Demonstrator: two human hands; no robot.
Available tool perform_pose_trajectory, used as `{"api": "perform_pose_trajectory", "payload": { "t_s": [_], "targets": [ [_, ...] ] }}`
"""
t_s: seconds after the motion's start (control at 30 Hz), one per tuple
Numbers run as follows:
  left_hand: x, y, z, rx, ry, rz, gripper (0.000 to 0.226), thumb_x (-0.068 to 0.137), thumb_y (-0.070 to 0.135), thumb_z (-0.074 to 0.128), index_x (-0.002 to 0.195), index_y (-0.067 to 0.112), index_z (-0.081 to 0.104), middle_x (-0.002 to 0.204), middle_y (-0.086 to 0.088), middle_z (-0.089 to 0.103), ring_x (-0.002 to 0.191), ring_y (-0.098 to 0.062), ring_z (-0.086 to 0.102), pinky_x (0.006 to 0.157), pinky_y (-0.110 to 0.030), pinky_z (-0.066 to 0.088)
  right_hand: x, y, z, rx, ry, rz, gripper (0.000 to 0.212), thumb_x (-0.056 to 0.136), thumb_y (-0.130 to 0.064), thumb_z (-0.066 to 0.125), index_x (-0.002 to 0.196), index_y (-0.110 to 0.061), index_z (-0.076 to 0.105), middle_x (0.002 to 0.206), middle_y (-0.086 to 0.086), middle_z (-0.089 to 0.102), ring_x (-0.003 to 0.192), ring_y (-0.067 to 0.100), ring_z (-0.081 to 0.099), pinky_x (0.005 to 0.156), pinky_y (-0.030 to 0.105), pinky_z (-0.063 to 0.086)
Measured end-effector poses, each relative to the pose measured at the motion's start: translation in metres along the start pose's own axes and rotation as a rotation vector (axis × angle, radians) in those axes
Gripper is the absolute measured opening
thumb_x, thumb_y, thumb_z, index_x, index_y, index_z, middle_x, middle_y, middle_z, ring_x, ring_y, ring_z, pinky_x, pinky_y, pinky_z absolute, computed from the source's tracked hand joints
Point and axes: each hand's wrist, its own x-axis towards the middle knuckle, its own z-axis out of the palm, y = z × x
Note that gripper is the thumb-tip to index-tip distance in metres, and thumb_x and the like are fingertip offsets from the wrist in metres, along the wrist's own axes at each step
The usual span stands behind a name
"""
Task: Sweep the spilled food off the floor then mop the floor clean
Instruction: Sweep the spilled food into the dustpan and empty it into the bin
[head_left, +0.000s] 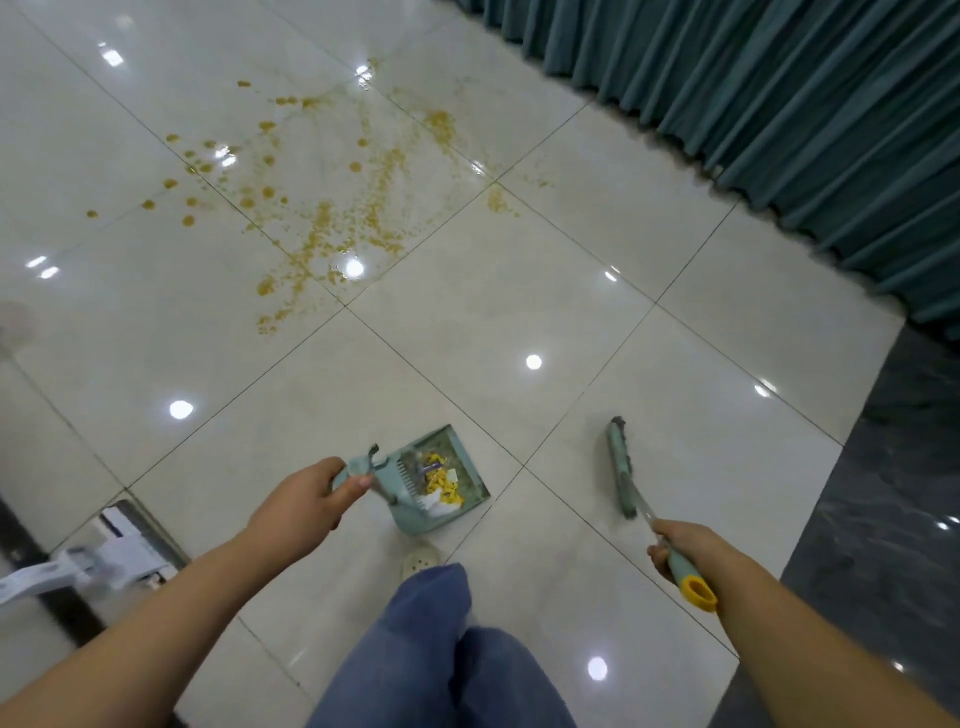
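Yellow-brown food stains and crumbs (332, 208) are smeared over the glossy white floor tiles (519, 322) ahead of me. My left hand (304, 501) grips the handle of a light green dustpan (470, 470), which holds yellow food bits and white scraps. My right hand (685, 551) is closed around the green, yellow-tipped handle of a broom (621, 467); its head hangs near the floor to the right of the dustpan. Both tools are well short of the spill.
A white flat mop (119, 545) lies at the lower left beside a dark strip. Teal curtains (779, 114) run along the upper right. Dark marble flooring (893, 493) borders the tiles at right. My jeans leg and a white shoe (421, 564) sit below the dustpan.
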Motion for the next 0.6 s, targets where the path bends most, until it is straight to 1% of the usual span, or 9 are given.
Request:
{"api": "perform_pose_trajectory", "payload": {
  "t_s": [0.07, 0.13, 0.2, 0.23, 0.3, 0.4, 0.43, 0.5, 0.6],
  "targets": [
    [0.000, 0.003, 0.009, -0.031, 0.013, -0.008, 0.039, 0.093, 0.045, 0.048, 0.067, 0.015, 0.045, 0.052, 0.000, 0.055, 0.049, -0.017, 0.050, 0.055, -0.031, 0.042, 0.006, 0.007, 0.004, -0.059, -0.005, 0.003, 0.020, 0.099, -0.009, 0.048, 0.082, 0.003, 0.045, 0.068, 0.016, 0.044, 0.021, 0.010, 0.039, 0.029, 0.014, 0.040],
    [0.000, 0.008, 0.019, -0.060, 0.034, -0.017, 0.040, 0.093, 0.045, 0.047, 0.066, 0.015, 0.045, 0.052, 0.000, 0.055, 0.048, -0.017, 0.049, 0.053, -0.030, 0.040, 0.009, 0.017, 0.011, -0.130, -0.016, -0.005, 0.016, 0.098, -0.007, 0.048, 0.088, 0.005, 0.047, 0.067, 0.014, 0.043, 0.025, 0.012, 0.041, 0.031, 0.014, 0.040],
    [0.000, 0.015, 0.029, -0.072, 0.043, -0.019, 0.041, 0.093, 0.046, 0.047, 0.066, 0.015, 0.045, 0.052, 0.000, 0.055, 0.048, -0.017, 0.049, 0.052, -0.030, 0.039, 0.007, 0.031, 0.019, -0.243, -0.029, -0.028, 0.010, 0.097, -0.005, 0.046, 0.099, 0.004, 0.049, 0.064, 0.013, 0.044, 0.038, 0.015, 0.042, 0.033, 0.014, 0.038],
    [0.000, 0.019, 0.034, -0.073, 0.046, -0.016, 0.041, 0.093, 0.046, 0.047, 0.067, 0.015, 0.045, 0.052, 0.000, 0.055, 0.049, -0.017, 0.049, 0.052, -0.030, 0.039, 0.005, 0.040, 0.022, -0.314, -0.046, -0.040, 0.011, 0.097, -0.004, 0.044, 0.102, 0.002, 0.051, 0.063, 0.012, 0.044, 0.043, 0.016, 0.041, 0.034, 0.016, 0.039],
    [-0.001, 0.028, 0.042, -0.067, 0.052, -0.009, 0.041, 0.093, 0.045, 0.047, 0.067, 0.014, 0.045, 0.054, -0.001, 0.055, 0.051, -0.018, 0.050, 0.054, -0.031, 0.039, -0.002, 0.055, 0.025, -0.428, -0.111, -0.063, 0.014, 0.096, -0.003, 0.041, 0.102, 0.000, 0.053, 0.060, 0.012, 0.045, 0.047, 0.017, 0.041, 0.038, 0.019, 0.039],
    [-0.005, 0.038, 0.050, -0.052, 0.061, -0.012, 0.043, 0.093, 0.048, 0.045, 0.070, 0.012, 0.047, 0.056, -0.003, 0.055, 0.052, -0.020, 0.049, 0.055, -0.033, 0.041, -0.017, 0.071, 0.027, -0.545, -0.222, -0.074, 0.015, 0.096, -0.003, 0.040, 0.099, -0.003, 0.055, 0.061, 0.011, 0.045, 0.047, 0.016, 0.040, 0.040, 0.021, 0.039],
    [-0.007, 0.042, 0.052, -0.051, 0.068, -0.015, 0.044, 0.093, 0.048, 0.044, 0.072, 0.010, 0.049, 0.057, -0.004, 0.055, 0.051, -0.020, 0.049, 0.055, -0.032, 0.041, -0.021, 0.075, 0.026, -0.564, -0.260, -0.072, 0.015, 0.095, -0.004, 0.041, 0.098, -0.004, 0.056, 0.061, 0.010, 0.045, 0.047, 0.016, 0.040, 0.041, 0.021, 0.039],
    [-0.015, 0.047, 0.056, -0.070, 0.077, -0.029, 0.045, 0.094, 0.047, 0.045, 0.079, 0.006, 0.053, 0.059, -0.006, 0.056, 0.049, -0.021, 0.047, 0.050, -0.029, 0.041, -0.029, 0.085, 0.021, -0.546, -0.321, -0.062, 0.014, 0.095, -0.003, 0.042, 0.094, -0.006, 0.055, 0.061, 0.010, 0.044, 0.046, 0.015, 0.039, 0.040, 0.019, 0.038],
    [-0.031, 0.053, 0.063, -0.153, 0.048, -0.052, 0.042, 0.096, 0.042, 0.046, 0.086, 0.003, 0.057, 0.065, -0.011, 0.060, 0.046, -0.021, 0.044, 0.042, -0.024, 0.037, -0.036, 0.106, 0.000, -0.436, -0.358, -0.070, 0.014, 0.093, -0.002, 0.044, 0.100, -0.008, 0.054, 0.061, 0.010, 0.042, 0.043, 0.013, 0.037, 0.038, 0.017, 0.034]
  ]
}}
